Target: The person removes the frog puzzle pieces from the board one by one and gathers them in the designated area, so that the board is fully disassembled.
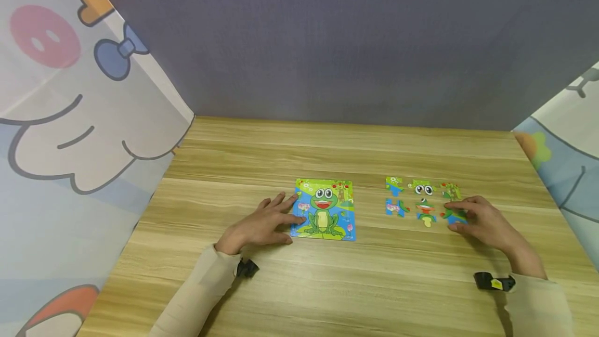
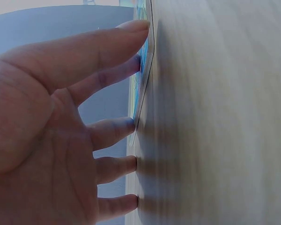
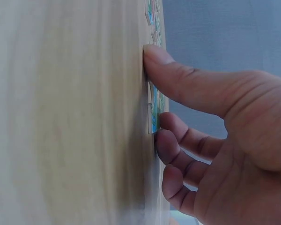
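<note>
In the head view, a square frog picture puzzle point(image 1: 323, 216) lies flat on the wooden table. My left hand point(image 1: 264, 225) rests at its left side, fingers spread, some fingertips touching its edge; the left wrist view shows this hand point(image 2: 51, 126) with its thumb over the board's edge. Toward the right lie several loose frog pieces, among them one with eyes point(image 1: 423, 190). My right hand point(image 1: 486, 222) has thumb and index finger around a blue-green corner piece point(image 1: 455, 217) lying flat. The right wrist view shows the hand point(image 3: 215, 126) with curled fingers beside the piece point(image 3: 154, 112).
Other loose pieces, a green and blue one point(image 1: 394, 185) and one with pink flowers point(image 1: 395, 208), lie between the puzzle and my right hand. A grey panel point(image 1: 346, 46) stands behind the table point(image 1: 355, 290). Cartoon-printed panels point(image 1: 93, 134) stand at both sides.
</note>
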Available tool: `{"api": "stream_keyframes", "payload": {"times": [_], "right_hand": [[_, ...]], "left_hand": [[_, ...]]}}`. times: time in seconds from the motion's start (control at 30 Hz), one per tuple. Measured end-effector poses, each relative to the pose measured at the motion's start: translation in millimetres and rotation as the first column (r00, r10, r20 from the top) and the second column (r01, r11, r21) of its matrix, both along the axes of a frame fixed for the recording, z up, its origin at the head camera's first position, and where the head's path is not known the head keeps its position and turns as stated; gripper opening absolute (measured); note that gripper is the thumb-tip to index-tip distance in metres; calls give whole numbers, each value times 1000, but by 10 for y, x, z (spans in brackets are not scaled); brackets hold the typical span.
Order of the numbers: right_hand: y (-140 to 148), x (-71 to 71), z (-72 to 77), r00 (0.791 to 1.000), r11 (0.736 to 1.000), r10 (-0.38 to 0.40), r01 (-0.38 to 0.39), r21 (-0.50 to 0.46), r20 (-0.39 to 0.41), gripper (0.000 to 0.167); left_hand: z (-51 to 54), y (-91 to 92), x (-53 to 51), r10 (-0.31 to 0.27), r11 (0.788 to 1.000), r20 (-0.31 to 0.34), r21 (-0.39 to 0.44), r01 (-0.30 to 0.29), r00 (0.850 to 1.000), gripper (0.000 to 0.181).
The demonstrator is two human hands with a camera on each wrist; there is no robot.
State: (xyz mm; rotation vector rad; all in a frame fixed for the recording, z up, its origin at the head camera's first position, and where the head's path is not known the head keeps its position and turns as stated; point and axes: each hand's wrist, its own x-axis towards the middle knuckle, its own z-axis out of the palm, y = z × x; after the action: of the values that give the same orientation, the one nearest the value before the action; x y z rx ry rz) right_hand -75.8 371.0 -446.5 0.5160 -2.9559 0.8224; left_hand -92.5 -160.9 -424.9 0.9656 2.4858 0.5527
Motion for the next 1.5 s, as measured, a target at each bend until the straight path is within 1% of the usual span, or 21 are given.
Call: {"api": "stream_keyframes", "payload": {"times": [0.17,0.27,0.37,0.47,0.57,0.67,0.73,0.9,1.1,1.27,1.43,1.5], "right_hand": [[-7,6,21,999,1000,-15,14,7,30,48],[-31,8,72,999,999,-24,23,22,32,52],[-88,9,153,1000,998,-22,23,57,-14,54],[-190,1,240,997,998,-1,6,67,-72,53],[-337,-21,302,992,998,43,-38,46,-119,51],[-502,-56,338,986,996,87,-84,28,-146,48],[-612,-82,360,985,994,109,-108,14,-130,46],[-900,-157,411,988,988,152,-153,-28,-41,43],[-1237,-225,456,981,983,177,-172,-68,74,41],[-1507,-278,420,972,974,224,-221,-48,63,40],[-1812,-292,388,958,961,276,-273,-43,81,39],[-1934,-282,386,949,954,299,-295,-55,101,40]], "left_hand": [[-2,1,-3,-7,1000,-9,2,7,1000,53],[2,3,-2,-9,1000,-11,2,9,1000,53],[10,4,1,-4,1000,-7,1,4,1000,53],[14,5,4,1,1000,-4,2,-1,1000,53],[15,8,5,2,1000,-2,4,-2,1000,53],[13,11,5,2,1000,-3,1,-2,1000,53],[12,13,5,4,1000,-5,-2,-4,1000,53],[18,12,8,4,1000,-14,-2,-4,1000,52],[16,8,9,-7,1000,-27,-4,7,1000,52],[16,5,7,8,1000,-27,2,-8,1000,60],[1,-1,-3,35,999,-19,38,-35,999,67],[-9,-3,-7,49,997,-12,58,-48,999,69]]}}
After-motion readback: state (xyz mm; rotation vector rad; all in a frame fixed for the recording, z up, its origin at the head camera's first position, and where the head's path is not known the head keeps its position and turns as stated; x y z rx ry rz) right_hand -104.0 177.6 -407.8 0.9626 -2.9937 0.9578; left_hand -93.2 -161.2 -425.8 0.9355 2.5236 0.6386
